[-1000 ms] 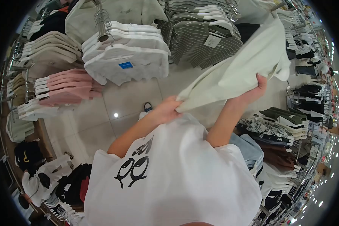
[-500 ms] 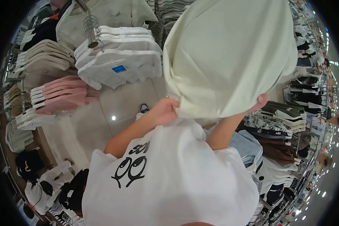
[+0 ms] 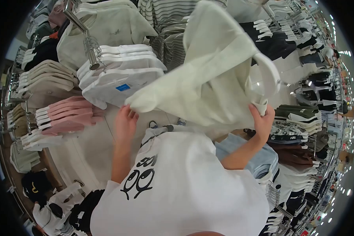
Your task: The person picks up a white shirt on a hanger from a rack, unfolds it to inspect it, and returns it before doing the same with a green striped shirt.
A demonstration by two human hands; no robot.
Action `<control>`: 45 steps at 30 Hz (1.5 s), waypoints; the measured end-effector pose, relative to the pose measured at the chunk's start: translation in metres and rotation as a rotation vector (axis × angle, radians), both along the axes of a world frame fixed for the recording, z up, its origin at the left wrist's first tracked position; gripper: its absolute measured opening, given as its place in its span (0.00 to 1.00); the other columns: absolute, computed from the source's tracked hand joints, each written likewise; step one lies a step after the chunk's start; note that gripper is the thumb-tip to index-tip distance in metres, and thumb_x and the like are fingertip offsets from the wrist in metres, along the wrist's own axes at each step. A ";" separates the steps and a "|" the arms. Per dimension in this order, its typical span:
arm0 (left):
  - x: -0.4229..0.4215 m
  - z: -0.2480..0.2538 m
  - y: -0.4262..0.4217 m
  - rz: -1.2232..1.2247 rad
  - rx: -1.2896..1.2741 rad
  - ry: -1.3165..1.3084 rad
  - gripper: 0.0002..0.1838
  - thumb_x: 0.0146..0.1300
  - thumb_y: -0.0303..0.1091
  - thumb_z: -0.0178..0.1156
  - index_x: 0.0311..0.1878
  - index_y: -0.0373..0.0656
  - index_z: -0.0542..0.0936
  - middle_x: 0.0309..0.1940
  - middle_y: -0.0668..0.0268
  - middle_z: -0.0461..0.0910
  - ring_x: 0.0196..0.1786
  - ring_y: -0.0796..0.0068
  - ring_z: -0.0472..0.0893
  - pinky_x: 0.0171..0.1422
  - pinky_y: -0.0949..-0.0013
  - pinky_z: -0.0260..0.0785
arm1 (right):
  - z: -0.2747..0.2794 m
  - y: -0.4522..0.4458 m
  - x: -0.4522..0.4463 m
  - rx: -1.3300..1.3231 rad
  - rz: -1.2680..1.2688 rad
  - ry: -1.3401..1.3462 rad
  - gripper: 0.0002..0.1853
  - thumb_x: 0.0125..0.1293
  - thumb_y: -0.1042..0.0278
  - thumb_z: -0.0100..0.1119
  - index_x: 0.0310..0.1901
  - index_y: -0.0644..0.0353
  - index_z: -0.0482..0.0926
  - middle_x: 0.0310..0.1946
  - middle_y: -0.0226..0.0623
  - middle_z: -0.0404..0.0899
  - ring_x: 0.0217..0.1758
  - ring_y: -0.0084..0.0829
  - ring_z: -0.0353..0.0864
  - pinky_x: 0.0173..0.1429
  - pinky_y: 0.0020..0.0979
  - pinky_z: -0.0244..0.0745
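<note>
A pale cream-green garment (image 3: 212, 82) is spread in the air in front of me, its upper part raised and slightly blurred. My left hand (image 3: 126, 117) pinches one corner of it at the left. At the right my right hand (image 3: 262, 118) is closed on a bunched edge of the same garment. A white hanger (image 3: 268, 74) shows at the garment's right side, its hook pointing right; whether it is inside the garment cannot be made out. White shirts with a blue tag (image 3: 122, 87) hang just beyond my left hand.
Pink shirts (image 3: 70, 114) and beige shirts (image 3: 47, 78) hang at the left. Striped shirts (image 3: 173, 47) are at the top. Light blue clothing (image 3: 246, 153) and a rack of darker garments (image 3: 295, 155) stand close on the right. A person (image 3: 51, 212) is at the lower left.
My left hand has moved left with its corner, stretching the garment sideways. My right hand is slightly lower and further left. The white hanger has come into view.
</note>
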State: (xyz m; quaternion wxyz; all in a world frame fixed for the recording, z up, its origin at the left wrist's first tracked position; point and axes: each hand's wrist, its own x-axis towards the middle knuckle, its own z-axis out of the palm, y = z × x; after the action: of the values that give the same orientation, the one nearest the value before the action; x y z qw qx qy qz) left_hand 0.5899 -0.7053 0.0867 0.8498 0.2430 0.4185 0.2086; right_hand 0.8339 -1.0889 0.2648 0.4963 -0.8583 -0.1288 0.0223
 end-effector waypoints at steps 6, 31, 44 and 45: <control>0.082 0.130 -0.076 -0.165 1.436 -0.116 0.33 0.59 0.31 0.70 0.67 0.42 0.69 0.69 0.59 0.68 0.70 0.60 0.68 0.67 0.60 0.64 | 0.001 0.021 -0.017 -0.108 0.310 -0.135 0.11 0.53 0.74 0.75 0.37 0.65 0.85 0.21 0.30 0.78 0.24 0.18 0.69 0.31 0.24 0.67; 0.122 0.106 0.036 -0.435 1.365 0.339 0.16 0.73 0.38 0.51 0.53 0.36 0.79 0.45 0.67 0.82 0.48 0.77 0.79 0.54 0.71 0.70 | -0.035 -0.067 0.025 0.257 -0.384 -0.489 0.11 0.47 0.83 0.72 0.36 0.66 0.85 0.30 0.28 0.84 0.35 0.20 0.79 0.40 0.25 0.73; 0.119 0.098 -0.010 -0.630 1.084 0.043 0.20 0.63 0.35 0.70 0.54 0.36 0.81 0.44 0.60 0.86 0.45 0.72 0.82 0.52 0.65 0.73 | 0.012 0.027 0.047 0.218 -0.317 -0.321 0.12 0.50 0.73 0.81 0.32 0.65 0.85 0.22 0.19 0.72 0.27 0.16 0.65 0.32 0.24 0.61; 0.117 0.084 0.001 -0.571 1.143 0.141 0.17 0.63 0.35 0.69 0.51 0.35 0.82 0.40 0.60 0.86 0.42 0.73 0.83 0.49 0.65 0.73 | 0.013 0.028 0.047 0.211 -0.345 -0.352 0.12 0.50 0.73 0.82 0.32 0.65 0.85 0.21 0.19 0.72 0.27 0.16 0.65 0.32 0.23 0.60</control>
State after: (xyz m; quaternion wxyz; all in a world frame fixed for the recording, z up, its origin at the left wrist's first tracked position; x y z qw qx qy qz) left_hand 0.7066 -0.7039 0.1710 0.5790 0.7725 0.2150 0.1479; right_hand 0.8814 -1.0607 0.2774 0.5495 -0.8017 -0.0664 -0.2256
